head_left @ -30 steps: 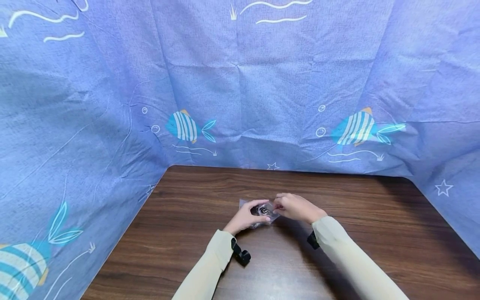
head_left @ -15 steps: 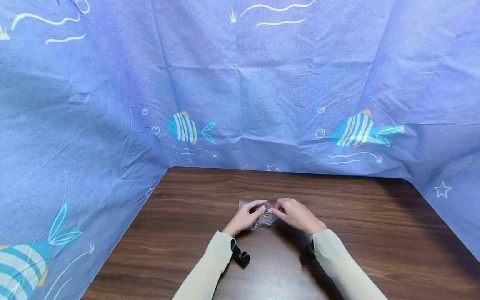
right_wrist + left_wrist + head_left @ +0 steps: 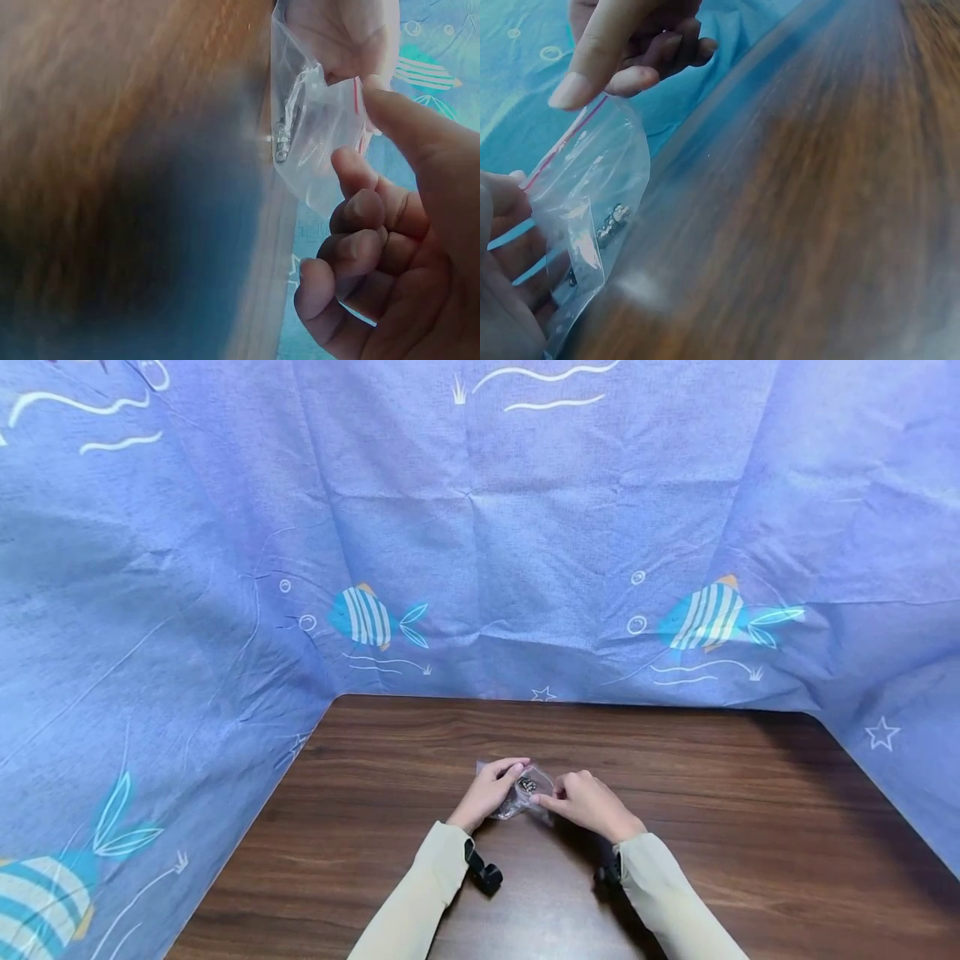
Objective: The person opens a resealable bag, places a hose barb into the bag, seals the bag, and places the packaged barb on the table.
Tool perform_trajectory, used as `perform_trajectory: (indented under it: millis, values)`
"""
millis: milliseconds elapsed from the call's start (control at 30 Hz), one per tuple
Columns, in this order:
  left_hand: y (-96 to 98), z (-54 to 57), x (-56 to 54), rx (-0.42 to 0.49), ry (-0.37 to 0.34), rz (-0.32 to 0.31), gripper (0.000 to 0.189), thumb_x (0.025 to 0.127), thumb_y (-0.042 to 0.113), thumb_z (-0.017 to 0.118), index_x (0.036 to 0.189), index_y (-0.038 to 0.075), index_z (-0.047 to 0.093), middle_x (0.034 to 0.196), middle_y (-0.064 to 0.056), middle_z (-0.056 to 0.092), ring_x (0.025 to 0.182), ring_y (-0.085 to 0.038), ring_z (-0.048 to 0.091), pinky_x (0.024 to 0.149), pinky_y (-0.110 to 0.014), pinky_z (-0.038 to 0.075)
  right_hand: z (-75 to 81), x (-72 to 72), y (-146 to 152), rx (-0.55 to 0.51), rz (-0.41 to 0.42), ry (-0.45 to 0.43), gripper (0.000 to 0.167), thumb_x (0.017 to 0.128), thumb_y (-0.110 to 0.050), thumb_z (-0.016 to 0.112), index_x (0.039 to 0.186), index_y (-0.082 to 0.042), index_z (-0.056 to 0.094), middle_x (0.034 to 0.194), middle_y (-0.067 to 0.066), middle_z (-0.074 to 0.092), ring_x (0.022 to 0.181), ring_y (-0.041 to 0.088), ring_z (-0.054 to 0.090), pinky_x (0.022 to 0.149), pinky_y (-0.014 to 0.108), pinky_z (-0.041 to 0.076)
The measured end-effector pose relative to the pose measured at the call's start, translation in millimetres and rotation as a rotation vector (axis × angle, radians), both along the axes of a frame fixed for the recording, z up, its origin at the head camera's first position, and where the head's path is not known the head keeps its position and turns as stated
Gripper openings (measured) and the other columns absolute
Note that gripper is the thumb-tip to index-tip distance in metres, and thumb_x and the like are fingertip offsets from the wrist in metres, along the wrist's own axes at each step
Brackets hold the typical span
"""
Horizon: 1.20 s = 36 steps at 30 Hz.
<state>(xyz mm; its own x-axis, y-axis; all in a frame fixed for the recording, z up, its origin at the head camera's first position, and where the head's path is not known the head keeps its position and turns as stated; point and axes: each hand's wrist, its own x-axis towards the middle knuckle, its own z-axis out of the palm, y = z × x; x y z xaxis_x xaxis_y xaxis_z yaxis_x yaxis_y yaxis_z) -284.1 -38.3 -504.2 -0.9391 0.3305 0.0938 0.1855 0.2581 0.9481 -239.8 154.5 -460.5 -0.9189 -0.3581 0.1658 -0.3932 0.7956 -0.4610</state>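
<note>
A small clear zip bag (image 3: 585, 169) with a red strip along its mouth stands between the two hands, close over the wooden table. Small shiny metal pieces (image 3: 527, 785) lie together inside it, their exact kind too small to make out. My left hand (image 3: 486, 795) holds one side of the bag, its fingers behind the plastic in the left wrist view. At the other end of the red strip, my right hand (image 3: 588, 804) pinches a corner between thumb (image 3: 405, 120) and forefinger. The remaining right fingers (image 3: 352, 255) curl loosely below the pinch.
Dark wood-grain table (image 3: 375, 860) lies beneath both hands. A blue fish-patterned cloth (image 3: 540, 543) hangs behind it and along the sides. Black straps with small devices (image 3: 487, 877) sit at both wrists, under light sleeves (image 3: 420, 893).
The right hand has come slightly lower and nearer, its thumb and forefinger now on the bag's corner. The left thumb has moved in toward the left fingers, showing more of the bag.
</note>
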Motion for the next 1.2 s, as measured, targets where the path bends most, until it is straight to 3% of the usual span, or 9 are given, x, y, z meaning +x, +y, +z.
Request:
perform_trajectory:
  millis: [267,567,767,967,1100,1200]
  values:
    - [5.6,7.0,1.9,-0.007,0.022,-0.014,0.031,0.099,0.02,0.054,0.121,0.003,0.066,0.124,-0.014,0.065,0.12,-0.029,0.057,0.103,-0.043,0.043,-3.6,2.3,0.8,-0.014,0.019,0.006,0.047,0.085,-0.036,0.071,0.048,-0.02,0.047,0.046,-0.018,0.03,0.042,-0.003,0.026,0.041,0.017,0.021]
    - [10.2,10.0,-0.1,-0.101,0.118,0.01,0.02,0.093,0.016,0.063,0.107,0.007,0.073,0.108,-0.011,0.069,0.107,-0.027,0.06,0.093,-0.038,0.046,-4.8,-0.5,3.3,-0.046,0.039,-0.081,0.038,0.088,-0.03,0.07,0.054,-0.014,0.064,0.046,-0.01,0.052,0.041,0.001,0.042,0.041,0.019,0.035]
    - [12.2,12.8,0.1,-0.116,0.154,0.058,0.013,0.09,0.016,0.066,0.094,0.006,0.074,0.099,-0.01,0.072,0.095,-0.019,0.062,0.083,-0.026,0.047,-3.9,-1.3,2.8,-0.062,0.026,-0.113,0.028,0.085,-0.02,0.071,0.059,-0.014,0.068,0.05,-0.008,0.056,0.044,0.002,0.044,0.042,0.019,0.037]
    - [15.0,15.2,0.6,-0.135,0.159,0.112,0.014,0.09,0.017,0.067,0.093,0.005,0.074,0.094,-0.009,0.073,0.086,-0.013,0.062,0.076,-0.021,0.047,-4.2,-0.5,4.6,-0.063,0.012,-0.124,0.028,0.083,-0.018,0.072,0.057,-0.015,0.065,0.05,-0.012,0.052,0.044,0.003,0.044,0.042,0.02,0.037]
    - [17.0,15.4,0.2,-0.126,0.154,0.149,0.016,0.09,0.019,0.067,0.094,0.005,0.074,0.092,-0.008,0.074,0.083,-0.012,0.063,0.074,-0.023,0.048,-2.8,0.1,5.9,-0.06,0.024,-0.102,0.021,0.08,-0.011,0.07,0.06,-0.014,0.068,0.051,-0.011,0.054,0.045,0.002,0.044,0.043,0.019,0.038]
    - [17.9,17.3,0.8,-0.144,0.158,0.211,0.016,0.089,0.024,0.068,0.093,0.01,0.075,0.091,-0.005,0.074,0.084,-0.015,0.064,0.075,-0.034,0.047,-1.7,-0.5,8.6,-0.048,0.021,-0.066,0.015,0.076,-0.007,0.069,0.062,-0.013,0.068,0.055,-0.01,0.057,0.049,0.002,0.044,0.047,0.019,0.039]
